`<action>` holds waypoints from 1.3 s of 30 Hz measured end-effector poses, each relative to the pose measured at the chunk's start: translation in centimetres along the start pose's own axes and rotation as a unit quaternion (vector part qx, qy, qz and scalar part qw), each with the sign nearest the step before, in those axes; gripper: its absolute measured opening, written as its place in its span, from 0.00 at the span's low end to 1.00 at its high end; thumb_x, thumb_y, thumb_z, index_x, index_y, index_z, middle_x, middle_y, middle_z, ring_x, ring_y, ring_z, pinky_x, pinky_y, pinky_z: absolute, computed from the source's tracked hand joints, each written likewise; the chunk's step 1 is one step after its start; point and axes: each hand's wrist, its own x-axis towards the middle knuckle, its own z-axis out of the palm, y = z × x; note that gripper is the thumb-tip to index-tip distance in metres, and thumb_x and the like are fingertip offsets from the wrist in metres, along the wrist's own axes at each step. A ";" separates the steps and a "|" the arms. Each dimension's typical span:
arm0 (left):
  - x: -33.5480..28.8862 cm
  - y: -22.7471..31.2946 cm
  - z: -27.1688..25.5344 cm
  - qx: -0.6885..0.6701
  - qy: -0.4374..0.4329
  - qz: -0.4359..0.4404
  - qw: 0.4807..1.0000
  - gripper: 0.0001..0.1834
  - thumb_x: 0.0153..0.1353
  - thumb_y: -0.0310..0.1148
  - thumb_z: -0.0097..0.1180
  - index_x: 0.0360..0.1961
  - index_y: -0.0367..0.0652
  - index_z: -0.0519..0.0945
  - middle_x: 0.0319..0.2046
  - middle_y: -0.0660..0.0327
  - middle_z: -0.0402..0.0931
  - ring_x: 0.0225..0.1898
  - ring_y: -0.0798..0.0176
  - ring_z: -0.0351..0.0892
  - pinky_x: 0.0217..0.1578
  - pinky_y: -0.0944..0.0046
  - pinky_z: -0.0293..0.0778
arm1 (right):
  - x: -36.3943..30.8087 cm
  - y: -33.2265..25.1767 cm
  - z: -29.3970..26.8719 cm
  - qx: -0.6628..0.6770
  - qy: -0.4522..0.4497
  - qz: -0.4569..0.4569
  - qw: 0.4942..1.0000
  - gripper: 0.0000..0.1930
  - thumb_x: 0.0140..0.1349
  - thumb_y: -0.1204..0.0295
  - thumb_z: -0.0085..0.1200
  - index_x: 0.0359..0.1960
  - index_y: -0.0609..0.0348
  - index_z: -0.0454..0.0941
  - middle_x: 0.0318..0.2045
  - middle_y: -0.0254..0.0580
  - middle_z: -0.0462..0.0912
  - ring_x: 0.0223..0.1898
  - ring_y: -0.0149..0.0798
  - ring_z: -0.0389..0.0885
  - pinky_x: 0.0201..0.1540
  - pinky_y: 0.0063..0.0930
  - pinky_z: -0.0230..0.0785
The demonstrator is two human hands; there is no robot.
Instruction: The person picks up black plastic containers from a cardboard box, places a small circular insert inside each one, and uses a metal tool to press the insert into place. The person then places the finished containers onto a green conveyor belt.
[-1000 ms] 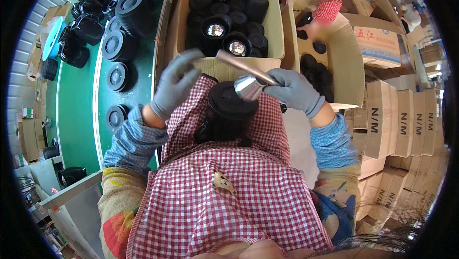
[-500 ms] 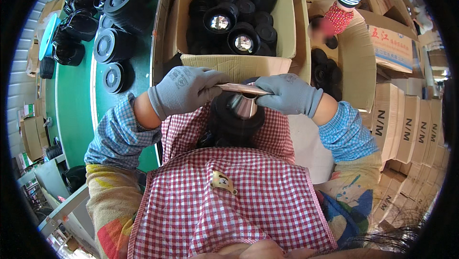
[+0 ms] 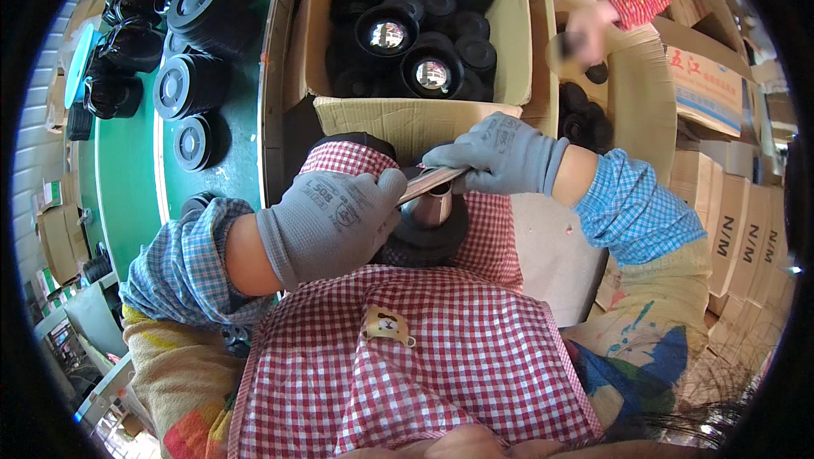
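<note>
Both my hands wear grey knitted gloves. Between them they grip a flat, narrow metal bar (image 3: 434, 178), my left hand (image 3: 335, 220) at its nearer end and my right hand (image 3: 502, 156) at its farther end. It slants across the top of a shiny metal cone-shaped piece (image 3: 430, 209). That cone rises from a round black part (image 3: 428, 243) between my knees, over my red checked apron (image 3: 407, 349). The bar hides the cone's top, so I cannot tell whether they touch.
Ahead stands an open cardboard box (image 3: 415, 116) of black round parts, two with shiny domes. Stacked black lids (image 3: 193, 144) lie on the green table (image 3: 127, 179) at left. At right, another person's hand (image 3: 589, 33) is over a second box (image 3: 649, 103). Cartons (image 3: 721, 213) stand beyond.
The bar has turned from nearly level to slanting. My left hand has come nearer to me, and my right has shifted slightly away and right. The other person's hand has moved.
</note>
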 end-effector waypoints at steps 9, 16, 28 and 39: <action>0.4 -0.9 -0.7 -0.011 -0.013 0.018 1.000 0.14 0.68 0.37 0.56 0.49 0.42 0.72 0.23 0.52 0.79 0.25 0.46 0.83 0.26 0.51 0.77 | 0.0 -0.8 0.8 -0.020 0.012 0.017 1.000 0.28 0.62 0.57 0.60 0.65 0.42 0.73 0.38 0.46 0.86 0.39 0.51 0.86 0.42 0.44 0.76; 1.0 -0.7 1.6 -0.015 0.100 0.072 0.992 0.13 0.69 0.38 0.54 0.47 0.41 0.73 0.24 0.50 0.79 0.25 0.45 0.83 0.25 0.52 0.77 | 1.2 -0.8 -2.3 0.126 -0.178 0.070 0.973 0.35 0.55 0.46 0.66 0.65 0.33 0.72 0.42 0.45 0.87 0.45 0.51 0.86 0.50 0.44 0.75; 4.3 -4.8 2.2 -0.210 0.082 0.120 0.967 0.13 0.72 0.39 0.52 0.43 0.40 0.79 0.28 0.49 0.79 0.30 0.48 0.83 0.31 0.53 0.77 | 1.0 -1.0 0.2 0.237 -0.136 0.133 0.953 0.41 0.58 0.47 0.64 0.73 0.39 0.65 0.52 0.53 0.83 0.51 0.55 0.83 0.57 0.43 0.73; 9.2 -8.8 3.1 -0.340 0.036 0.185 0.921 0.16 0.71 0.42 0.56 0.39 0.41 0.86 0.30 0.52 0.83 0.32 0.55 0.83 0.37 0.56 0.77 | -0.3 -5.4 0.9 0.331 -0.064 0.251 0.907 0.35 0.67 0.52 0.56 0.73 0.50 0.62 0.52 0.58 0.83 0.54 0.53 0.83 0.58 0.41 0.73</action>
